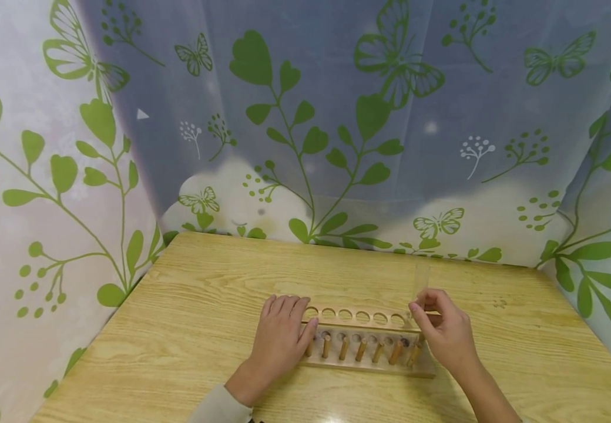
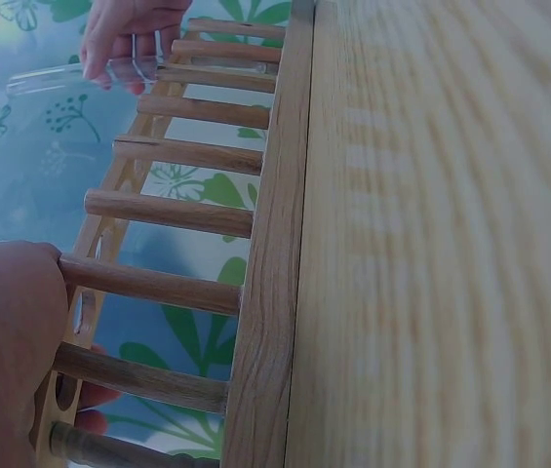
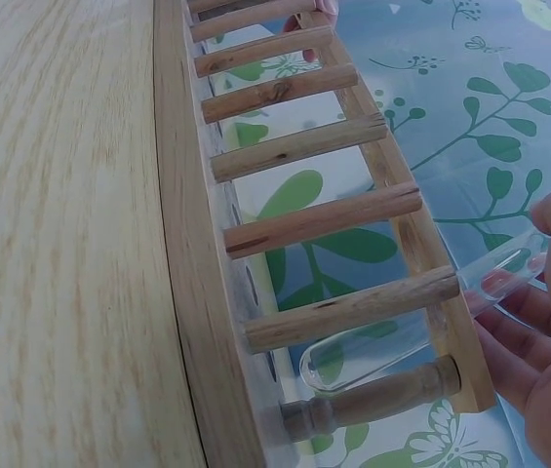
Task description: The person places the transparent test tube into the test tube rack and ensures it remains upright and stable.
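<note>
A wooden test tube rack [image 1: 363,371] stands on the table, with a row of holes along its top rail and upright pegs below. My left hand [image 1: 281,329] grips the rail's left end; in the left wrist view its thumb lies over the front and fingertips show behind. At the right end my right hand [image 1: 445,329] pinches a clear glass test tube [image 1: 422,276] between thumb and fingers. The right wrist view shows the test tube [image 3: 363,356] passing through the end hole, its rounded bottom between rail and base, tilted relative to the pegs.
The wood-grain table [image 1: 221,270] extends around the rack on all sides. A patterned curtain [image 1: 305,176] with green leaves and butterflies hangs along the table's back edge, and similar cloth stands at the left and right.
</note>
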The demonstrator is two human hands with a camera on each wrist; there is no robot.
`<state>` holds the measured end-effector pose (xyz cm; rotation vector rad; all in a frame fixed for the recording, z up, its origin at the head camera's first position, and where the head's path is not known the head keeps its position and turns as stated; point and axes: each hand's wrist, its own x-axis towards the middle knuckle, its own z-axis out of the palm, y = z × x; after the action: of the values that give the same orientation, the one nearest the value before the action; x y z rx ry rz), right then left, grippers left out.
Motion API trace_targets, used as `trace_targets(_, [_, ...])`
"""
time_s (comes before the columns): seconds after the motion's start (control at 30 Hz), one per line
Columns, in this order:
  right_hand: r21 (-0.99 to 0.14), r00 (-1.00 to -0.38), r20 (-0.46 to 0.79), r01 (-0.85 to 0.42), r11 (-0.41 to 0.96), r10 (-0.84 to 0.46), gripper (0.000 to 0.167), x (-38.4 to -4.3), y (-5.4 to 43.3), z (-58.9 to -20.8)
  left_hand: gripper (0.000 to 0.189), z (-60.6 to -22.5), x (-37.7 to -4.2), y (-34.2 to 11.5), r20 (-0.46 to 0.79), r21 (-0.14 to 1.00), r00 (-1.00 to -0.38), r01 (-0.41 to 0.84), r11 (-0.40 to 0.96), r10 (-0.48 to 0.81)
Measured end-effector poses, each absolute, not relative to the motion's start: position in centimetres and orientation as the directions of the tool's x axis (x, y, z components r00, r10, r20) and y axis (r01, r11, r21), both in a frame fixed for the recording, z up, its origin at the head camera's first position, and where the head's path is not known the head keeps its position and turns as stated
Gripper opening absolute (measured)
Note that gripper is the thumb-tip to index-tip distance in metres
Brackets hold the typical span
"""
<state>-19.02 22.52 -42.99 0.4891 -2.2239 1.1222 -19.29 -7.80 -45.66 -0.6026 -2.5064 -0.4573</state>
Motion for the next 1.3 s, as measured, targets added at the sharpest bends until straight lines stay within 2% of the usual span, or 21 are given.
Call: trace_targets(1.3, [-0.587,-0.78,0.623,-0.512,0.627,-0.054,0.009,-18.87,22.61,-42.97,0.041,-45.71,-19.3,-7.76,0.561,0.194,-0.764,0.496,0.847,0.319])
